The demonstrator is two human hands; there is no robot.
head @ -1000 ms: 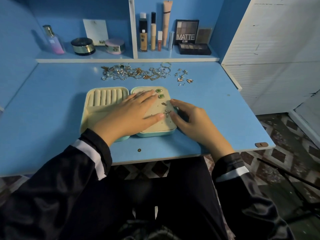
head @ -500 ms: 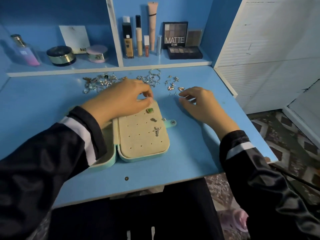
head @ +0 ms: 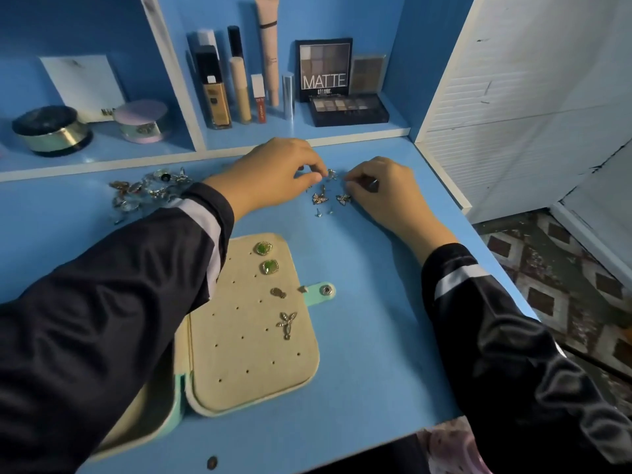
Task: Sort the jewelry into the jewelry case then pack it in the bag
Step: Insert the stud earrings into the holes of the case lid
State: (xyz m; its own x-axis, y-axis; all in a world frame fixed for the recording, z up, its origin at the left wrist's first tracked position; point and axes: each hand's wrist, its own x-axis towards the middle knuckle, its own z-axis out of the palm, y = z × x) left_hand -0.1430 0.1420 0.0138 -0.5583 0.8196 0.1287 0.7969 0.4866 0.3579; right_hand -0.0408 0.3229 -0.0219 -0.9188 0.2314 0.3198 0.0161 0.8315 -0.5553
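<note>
The jewelry case (head: 246, 354) lies open on the blue desk (head: 369, 302), and my left sleeve covers its left half. Its beige earring panel carries two green earrings (head: 263, 248), a small stud (head: 278, 292) and a flower-shaped earring (head: 286, 323). Loose earrings (head: 319, 198) lie scattered behind the case. My left hand (head: 270, 179) reaches over them, thumb and forefinger pinched on a small earring (head: 331, 173). My right hand (head: 383, 189) rests beside it with curled fingers touching the loose pieces; whether it holds one is hidden. No bag is in view.
A pile of tangled jewelry (head: 147, 193) lies at the back left of the desk. Shelves behind hold cosmetic bottles (head: 215, 94), an eyeshadow palette (head: 349, 109) and two round jars (head: 51, 130). A white cabinet (head: 513, 97) stands to the right. The desk's right edge drops to a tiled floor.
Both hands left the case and moved back to the loose earrings. The left hand shifted right from the pile's edge and now pinches a small piece. The camera leaned forward.
</note>
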